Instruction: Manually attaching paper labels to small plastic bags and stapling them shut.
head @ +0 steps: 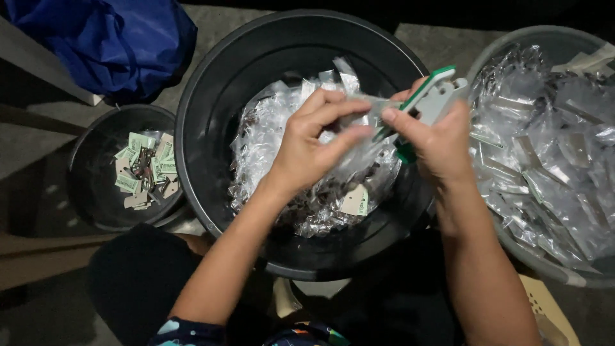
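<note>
My left hand (307, 150) pinches a clear packet (359, 138), right hand (442, 144) grips a green-white stapler (430, 99); black tub (211, 96) below, grey basin (512, 45) at three o'clock.

Dim scene, light from above; plastic glares, corners perhaps slightly blurred.

A makeshift packing spot on a bare concrete floor (211, 25) (dimly lit), with basins (198, 147) of clear plastic packets (551, 160).
</note>
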